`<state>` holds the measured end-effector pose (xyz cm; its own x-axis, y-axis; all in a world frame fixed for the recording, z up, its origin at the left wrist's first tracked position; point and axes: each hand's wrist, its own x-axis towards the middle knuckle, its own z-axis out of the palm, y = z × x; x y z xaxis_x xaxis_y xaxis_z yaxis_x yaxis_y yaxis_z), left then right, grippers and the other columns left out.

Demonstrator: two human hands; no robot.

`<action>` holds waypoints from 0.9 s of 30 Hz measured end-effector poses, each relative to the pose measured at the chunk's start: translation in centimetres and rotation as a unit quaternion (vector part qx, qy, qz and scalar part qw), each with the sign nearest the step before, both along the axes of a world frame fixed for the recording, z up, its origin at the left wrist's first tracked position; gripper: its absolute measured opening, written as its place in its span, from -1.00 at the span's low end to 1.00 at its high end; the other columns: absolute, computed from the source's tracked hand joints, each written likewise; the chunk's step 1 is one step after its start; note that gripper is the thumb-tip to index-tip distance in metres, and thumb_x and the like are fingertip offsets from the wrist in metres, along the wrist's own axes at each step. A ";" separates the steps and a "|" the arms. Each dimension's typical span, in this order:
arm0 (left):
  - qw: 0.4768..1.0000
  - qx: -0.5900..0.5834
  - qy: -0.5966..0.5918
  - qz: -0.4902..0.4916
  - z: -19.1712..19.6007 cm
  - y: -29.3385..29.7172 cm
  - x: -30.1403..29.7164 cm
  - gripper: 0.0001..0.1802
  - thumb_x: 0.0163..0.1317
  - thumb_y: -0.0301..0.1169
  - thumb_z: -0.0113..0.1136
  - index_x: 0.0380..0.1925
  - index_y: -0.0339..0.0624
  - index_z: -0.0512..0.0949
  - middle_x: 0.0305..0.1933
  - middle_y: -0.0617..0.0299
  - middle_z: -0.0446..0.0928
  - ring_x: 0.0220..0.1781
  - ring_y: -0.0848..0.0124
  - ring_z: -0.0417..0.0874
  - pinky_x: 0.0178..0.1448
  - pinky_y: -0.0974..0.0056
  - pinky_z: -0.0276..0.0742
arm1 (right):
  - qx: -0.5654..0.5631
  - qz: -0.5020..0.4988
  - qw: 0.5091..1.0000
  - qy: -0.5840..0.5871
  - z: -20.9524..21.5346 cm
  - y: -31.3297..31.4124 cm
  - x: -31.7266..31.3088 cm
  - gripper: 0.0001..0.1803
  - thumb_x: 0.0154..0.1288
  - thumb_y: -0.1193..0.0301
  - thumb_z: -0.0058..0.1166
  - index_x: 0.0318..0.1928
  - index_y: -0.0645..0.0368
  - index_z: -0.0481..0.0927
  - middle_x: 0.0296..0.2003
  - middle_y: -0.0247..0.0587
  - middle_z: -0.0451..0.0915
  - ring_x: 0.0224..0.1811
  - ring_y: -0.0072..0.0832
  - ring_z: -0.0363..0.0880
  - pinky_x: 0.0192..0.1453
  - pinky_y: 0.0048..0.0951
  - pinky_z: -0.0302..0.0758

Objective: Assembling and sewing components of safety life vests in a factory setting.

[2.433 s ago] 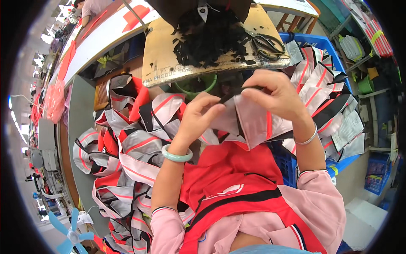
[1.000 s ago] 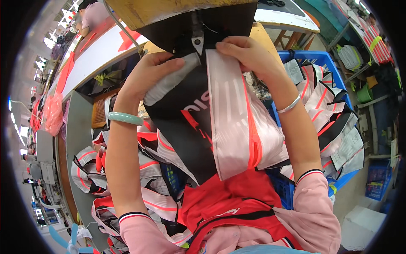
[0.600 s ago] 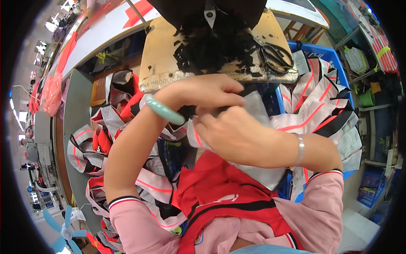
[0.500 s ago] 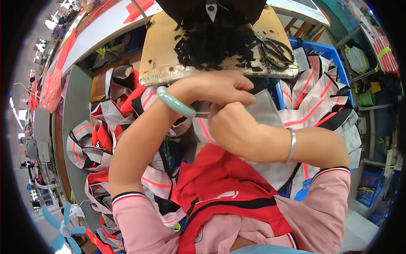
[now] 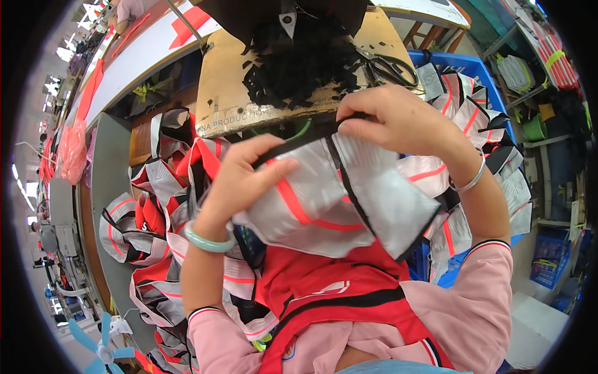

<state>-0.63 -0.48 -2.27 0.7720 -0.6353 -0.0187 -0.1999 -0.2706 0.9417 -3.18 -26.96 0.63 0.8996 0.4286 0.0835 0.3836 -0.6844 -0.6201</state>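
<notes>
A silvery-grey fabric piece point(image 5: 311, 187) with black-bound edges and neon pink-orange stripes is stretched between my hands, above my red apron point(image 5: 330, 274). Its black upper edge is pinched at the left by my left hand point(image 5: 246, 177), thumb on the grey face. My right hand point(image 5: 398, 121) grips the same edge farther right, fingers curled over it. Just beyond is the worn wooden machine table point(image 5: 227, 81), heaped with black fabric scraps point(image 5: 299, 68). Black-handled scissors point(image 5: 392, 68) lie at its right side, close to my right hand.
A dark machine head point(image 5: 280, 15) overhangs the table. Similar grey pieces point(image 5: 162, 177) pile up at my left beside a grey panel point(image 5: 112, 143). More fill a blue crate point(image 5: 492, 75) on the right. A light blue fan point(image 5: 103, 349) stands at lower left.
My hands, crossed close together before, have moved apart, left hand leftward and right hand up and rightward. The grey piece is now raised and spread between them.
</notes>
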 end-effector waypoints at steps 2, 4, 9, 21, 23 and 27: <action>0.995 0.059 -0.080 -0.005 2.4 -0.1 1.6 -0.71 0.14 -0.33 0.31 -0.28 -0.37 0.58 -0.43 0.25 0.56 -0.33 0.57 0.51 -0.19 0.43 0.44 | 0.014 -0.001 1.000 -0.009 -0.1 -0.3 1.0 -0.78 0.24 0.34 0.11 -0.25 0.25 0.58 -0.47 -0.11 0.58 -0.44 -0.29 0.54 -0.33 -0.35 0.43; 0.991 0.086 -0.102 0.009 3.2 0.1 3.7 -0.71 0.16 -0.32 0.29 -0.30 -0.38 0.57 -0.45 0.27 0.54 -0.36 0.58 0.48 -0.22 0.42 0.43 | 0.057 -0.023 0.998 -0.025 -0.2 -0.1 2.2 -0.79 0.25 0.34 0.09 -0.26 0.26 0.57 -0.49 -0.16 0.56 -0.46 -0.38 0.51 -0.35 -0.41 0.40; 0.995 0.098 -0.036 -0.001 4.9 0.2 9.0 -0.65 0.23 -0.21 0.24 -0.31 -0.36 0.60 -0.43 0.40 0.54 -0.36 0.65 0.45 -0.23 0.46 0.42 | 0.094 -0.100 0.990 -0.004 0.2 0.6 5.8 -0.70 0.24 0.21 0.07 -0.23 0.21 0.63 -0.44 -0.10 0.61 -0.36 -0.28 0.59 -0.23 -0.35 0.47; 0.989 0.092 0.091 0.064 4.0 -1.1 14.3 -0.60 0.26 -0.15 0.23 -0.17 -0.31 0.59 -0.31 0.36 0.61 -0.33 0.65 0.56 -0.20 0.48 0.50 | 0.079 -0.115 0.990 -0.010 -1.4 -0.4 11.7 -0.68 0.27 0.20 0.09 -0.20 0.20 0.64 -0.44 -0.26 0.62 -0.37 -0.51 0.53 -0.22 -0.46 0.45; 0.990 0.076 0.100 0.070 4.1 -1.2 14.6 -0.62 0.26 -0.18 0.24 -0.14 -0.30 0.58 -0.29 0.34 0.62 -0.33 0.62 0.59 -0.18 0.47 0.53 | 0.077 -0.115 0.990 -0.004 -1.1 -0.7 11.9 -0.71 0.30 0.22 0.09 -0.20 0.21 0.62 -0.44 -0.36 0.59 -0.37 -0.64 0.48 -0.22 -0.53 0.43; 0.991 0.052 0.080 0.090 4.2 -1.6 14.8 -0.66 0.26 -0.22 0.25 -0.14 -0.29 0.59 -0.29 0.34 0.62 -0.33 0.61 0.60 -0.19 0.47 0.54 | 0.115 -0.110 0.987 0.014 -0.6 -1.0 12.0 -0.72 0.30 0.22 0.10 -0.19 0.19 0.63 -0.47 -0.46 0.53 -0.41 -0.69 0.40 -0.31 -0.59 0.36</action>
